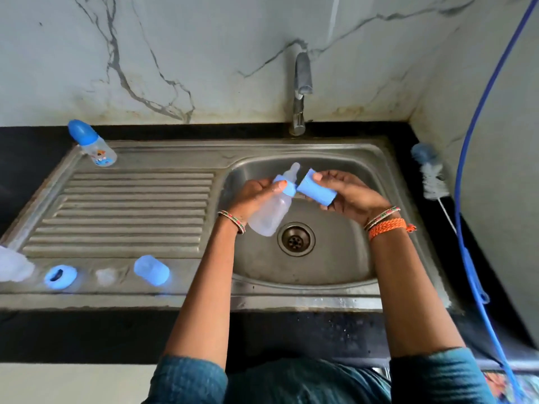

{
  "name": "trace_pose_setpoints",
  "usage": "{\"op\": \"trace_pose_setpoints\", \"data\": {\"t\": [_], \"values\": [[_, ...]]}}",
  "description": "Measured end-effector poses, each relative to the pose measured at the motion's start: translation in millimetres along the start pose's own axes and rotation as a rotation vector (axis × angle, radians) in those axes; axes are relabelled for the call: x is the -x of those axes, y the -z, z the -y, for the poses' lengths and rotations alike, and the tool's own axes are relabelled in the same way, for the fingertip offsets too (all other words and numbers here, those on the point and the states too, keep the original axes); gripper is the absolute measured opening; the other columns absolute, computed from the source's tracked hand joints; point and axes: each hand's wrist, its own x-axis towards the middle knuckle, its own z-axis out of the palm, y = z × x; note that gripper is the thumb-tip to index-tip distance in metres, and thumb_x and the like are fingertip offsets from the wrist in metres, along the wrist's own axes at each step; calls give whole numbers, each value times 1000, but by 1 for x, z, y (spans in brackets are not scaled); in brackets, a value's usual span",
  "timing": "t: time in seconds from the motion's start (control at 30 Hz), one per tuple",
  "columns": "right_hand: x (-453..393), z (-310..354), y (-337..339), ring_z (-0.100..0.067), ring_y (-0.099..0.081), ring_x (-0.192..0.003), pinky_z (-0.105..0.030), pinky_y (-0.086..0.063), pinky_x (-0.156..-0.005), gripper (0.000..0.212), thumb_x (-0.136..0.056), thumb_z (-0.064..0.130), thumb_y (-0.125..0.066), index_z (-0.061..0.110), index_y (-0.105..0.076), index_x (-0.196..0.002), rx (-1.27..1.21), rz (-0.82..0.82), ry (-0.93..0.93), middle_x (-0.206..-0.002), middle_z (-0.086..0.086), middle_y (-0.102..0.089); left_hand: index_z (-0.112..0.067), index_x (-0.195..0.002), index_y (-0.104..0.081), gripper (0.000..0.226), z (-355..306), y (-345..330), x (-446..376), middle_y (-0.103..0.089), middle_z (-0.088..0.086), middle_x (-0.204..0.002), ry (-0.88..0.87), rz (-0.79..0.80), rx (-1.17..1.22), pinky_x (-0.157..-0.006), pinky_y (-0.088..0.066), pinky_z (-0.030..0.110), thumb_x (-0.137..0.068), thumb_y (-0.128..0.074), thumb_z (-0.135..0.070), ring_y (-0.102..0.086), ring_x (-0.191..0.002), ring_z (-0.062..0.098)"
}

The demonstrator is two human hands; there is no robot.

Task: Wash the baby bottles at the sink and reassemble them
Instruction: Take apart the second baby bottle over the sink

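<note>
Over the steel sink basin (335, 258), my left hand (253, 196) grips a clear baby bottle (271, 214) by its blue collar, with the teat pointing up and away. My right hand (347, 193) holds a blue cap (316, 191) just right of the teat, close to the collar. A capped, assembled bottle (93, 144) stands at the back left of the drainboard. Along the front rim lie a blue collar ring (60, 277), a clear teat (106, 277), a second blue cap (151, 270) and part of a clear bottle (13, 265) at the left edge.
The tap (302, 91) stands behind the basin with no water running. A bottle brush (431, 176) lies on the black counter at the right. A blue hose (466, 228) hangs down the right side. The ribbed drainboard (131, 211) fills the left half.
</note>
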Motion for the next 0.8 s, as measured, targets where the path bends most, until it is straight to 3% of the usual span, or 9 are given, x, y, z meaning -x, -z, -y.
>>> {"op": "trace_pose_setpoints", "data": {"t": [0.1, 0.2, 0.3, 0.4, 0.5, 0.57, 0.7, 0.77, 0.8], "values": [[-13, -20, 19, -10, -60, -75, -26, -43, -63, 36, -72, 24, -76, 23, -55, -101, -4, -167, 59, -85, 5, -66, -23, -78, -73, 18, 12, -1, -11, -68, 3, -82, 89, -217, 114, -80, -43, 37, -88, -64, -34, -59, -81, 23], [-30, -52, 34, -21, -57, -80, -32, -50, -61, 60, -82, 15, -73, 29, -40, -131, 416, -297, 40, -96, -6, -56, -31, -61, -71, 23, 31, -2, -21, -67, -8, -70, 182, -306, 41, -78, -47, 35, -64, -73, -54, -61, -76, 19], [-43, -97, 48, -36, -56, -102, -35, -46, -85, 64, -77, 15, -75, 13, -42, -132, 1023, -226, -44, -117, -20, -52, -31, -69, -71, 26, 58, -9, -27, -68, -7, -77, 229, -173, -52, -76, -48, 31, -61, -72, -55, -61, -79, 18], [-44, -131, 56, -44, -55, -105, -40, -47, -87, 71, -75, 11, -74, 7, -34, -133, 1229, -73, -258, -126, -24, -41, -28, -77, -70, 14, 76, -19, -27, -70, -13, -72, 253, -96, -104, -65, -48, 21, -75, -76, -40, -63, -66, 6], [-42, -149, 60, -42, -53, -112, -43, -47, -89, 69, -82, 18, -68, 7, -29, -137, 1418, 39, -308, -130, -21, -39, -25, -81, -68, 8, 83, -26, -27, -68, -17, -66, 264, -116, -73, -53, -45, 11, -82, -72, -33, -60, -59, -1], [-41, -154, 62, -40, -49, -116, -44, -46, -92, 67, -84, 24, -65, 8, -29, -138, 1469, 54, -322, -131, -20, -41, -23, -82, -68, 10, 81, -28, -28, -66, -13, -68, 275, -104, -70, -54, -45, 12, -83, -71, -33, -59, -61, 2], [-40, -142, 60, -37, -38, -127, -43, -41, -100, 86, -77, 38, -73, 14, -26, -145, 1527, 84, -404, -138, -15, -38, -20, -86, -67, 11, 73, -28, -29, -65, -4, -79, 236, -80, -64, -61, -45, 16, -84, -70, -30, -58, -71, 9], [-43, -116, 48, -31, -48, -117, -36, -45, -91, 69, -76, 38, -72, 17, -43, -135, 1259, -115, -287, -129, -14, -48, -15, -99, -63, 16, 66, -28, -29, -66, 0, -84, 166, -148, -55, -59, -46, 11, -86, -68, -22, -60, -73, 9], [-43, -98, 38, -25, -59, -100, -31, -48, -78, 51, -76, 36, -70, 19, -54, -121, 947, -230, -221, -117, -12, -58, -9, -111, -58, 26, 61, -29, -29, -65, 3, -85, 128, -177, -47, -58, -46, 9, -87, -66, -16, -62, -70, 6]]}}
